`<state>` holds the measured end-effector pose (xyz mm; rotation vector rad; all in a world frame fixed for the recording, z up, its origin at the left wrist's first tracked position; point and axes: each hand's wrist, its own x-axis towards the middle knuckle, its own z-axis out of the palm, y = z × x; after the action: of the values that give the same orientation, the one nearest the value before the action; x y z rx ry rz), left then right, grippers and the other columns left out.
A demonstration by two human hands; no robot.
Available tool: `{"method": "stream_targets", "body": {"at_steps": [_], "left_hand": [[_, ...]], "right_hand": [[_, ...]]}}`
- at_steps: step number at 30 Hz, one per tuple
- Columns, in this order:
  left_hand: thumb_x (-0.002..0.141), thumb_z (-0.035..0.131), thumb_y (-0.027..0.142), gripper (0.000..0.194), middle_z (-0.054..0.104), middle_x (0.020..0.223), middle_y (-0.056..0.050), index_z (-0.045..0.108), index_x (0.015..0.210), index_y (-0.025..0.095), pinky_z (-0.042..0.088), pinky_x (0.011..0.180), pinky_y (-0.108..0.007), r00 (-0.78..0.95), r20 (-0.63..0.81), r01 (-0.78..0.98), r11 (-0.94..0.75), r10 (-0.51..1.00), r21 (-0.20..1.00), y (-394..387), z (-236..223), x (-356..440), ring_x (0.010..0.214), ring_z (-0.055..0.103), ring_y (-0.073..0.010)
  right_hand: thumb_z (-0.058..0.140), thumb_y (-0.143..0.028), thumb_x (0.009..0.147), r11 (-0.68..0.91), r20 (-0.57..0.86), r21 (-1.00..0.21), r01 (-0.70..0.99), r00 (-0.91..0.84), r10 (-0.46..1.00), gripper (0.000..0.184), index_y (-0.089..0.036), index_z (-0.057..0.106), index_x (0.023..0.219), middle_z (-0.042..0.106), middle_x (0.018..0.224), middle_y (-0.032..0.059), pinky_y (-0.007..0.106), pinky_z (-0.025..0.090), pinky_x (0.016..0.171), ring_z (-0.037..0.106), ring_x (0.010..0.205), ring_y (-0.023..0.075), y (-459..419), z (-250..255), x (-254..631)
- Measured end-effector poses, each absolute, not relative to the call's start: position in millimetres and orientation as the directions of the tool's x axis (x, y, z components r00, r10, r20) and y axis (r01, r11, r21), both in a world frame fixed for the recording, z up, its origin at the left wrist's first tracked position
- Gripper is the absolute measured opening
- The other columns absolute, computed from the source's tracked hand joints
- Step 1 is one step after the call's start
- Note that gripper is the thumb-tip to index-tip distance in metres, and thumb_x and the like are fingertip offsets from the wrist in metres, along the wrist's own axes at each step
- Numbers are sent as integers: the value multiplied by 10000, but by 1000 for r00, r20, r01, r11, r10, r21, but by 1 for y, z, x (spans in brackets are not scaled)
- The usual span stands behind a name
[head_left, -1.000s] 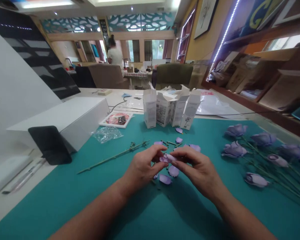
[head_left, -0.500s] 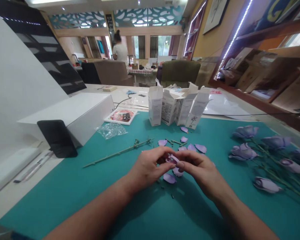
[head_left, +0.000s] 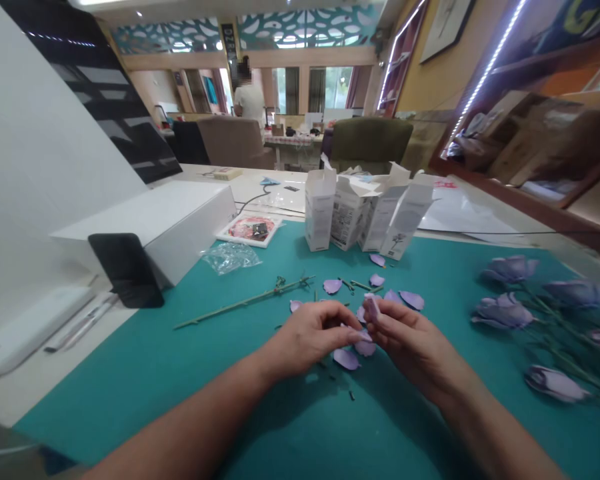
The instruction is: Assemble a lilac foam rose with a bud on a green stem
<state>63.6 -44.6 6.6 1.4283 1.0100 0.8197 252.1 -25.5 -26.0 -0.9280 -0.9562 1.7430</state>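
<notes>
Pinching a small lilac petal [head_left: 371,308] upright, the right hand [head_left: 410,347] has its fingers [head_left: 383,325] closed around the petal's lower part, so only its upper end shows. The left hand [head_left: 307,331] sits just beside it, with its fingers [head_left: 330,322] bent and reaching toward the right hand. A pale sliver of lilac [head_left: 353,336] shows at the left fingertips, but whether they grip it or only lie over it is hard to make out. Loose petals [head_left: 346,359] lie on a teal cutting mat [head_left: 130,360], some partly hidden beneath the hands, among small green stem pieces [head_left: 351,396]. A long green stem [head_left: 245,303] lies to the left. Beyond stand white cartons [head_left: 320,210], near a crumpled plastic bag [head_left: 227,259]. A black tablet or phone [head_left: 125,270] leans against a white box [head_left: 145,227]. Purple artificial roses [head_left: 503,312] lie to the right, their stems cut off by the frame. A person [head_left: 249,100] stands far off, facing away.
</notes>
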Motion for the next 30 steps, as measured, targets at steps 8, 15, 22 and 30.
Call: {"method": "stream_targets", "body": {"at_steps": [8, 15, 22, 30], "left_hand": [[723, 716, 273, 151, 663, 812, -14, 673, 808, 156, 414, 704, -253, 473, -190, -38, 235, 860, 971, -43, -5, 68, 741, 561, -118], [646, 786, 275, 293, 663, 752, -12, 695, 890, 140, 402, 615, -245, 519, -302, -106, 410, 800, 906, -43, -18, 75, 627, 552, -91], [657, 781, 270, 289, 669, 761, -7, 718, 911, 148, 371, 572, -210, 490, -343, -220, 494, 801, 841, -45, -20, 82, 581, 518, -59], [648, 809, 270, 303, 583, 690, 29, 723, 915, 155, 333, 560, -209, 501, -340, -286, 524, 796, 803, -45, -17, 84, 578, 480, -55]], "right_hand": [[822, -350, 700, -93, -23, -960, -263, -258, 966, 535, -322, 641, 1203, 683, 864, 14, 299, 538, 674, 653, 730, 163, -19, -31, 265], [766, -463, 737, 21, 33, -997, -76, -161, 986, 294, -252, 661, 913, 710, 797, 21, 313, 547, 672, 679, 729, 190, -24, -23, 263], [789, -480, 697, 12, 21, -998, -57, -153, 988, 415, -262, 710, 1041, 735, 866, 47, 367, 535, 808, 682, 865, 228, -27, -26, 253], [717, -459, 785, -66, -19, -986, -151, -296, 955, 222, -243, 686, 825, 697, 843, 32, 293, 505, 686, 627, 761, 180, -34, -30, 246]]}}
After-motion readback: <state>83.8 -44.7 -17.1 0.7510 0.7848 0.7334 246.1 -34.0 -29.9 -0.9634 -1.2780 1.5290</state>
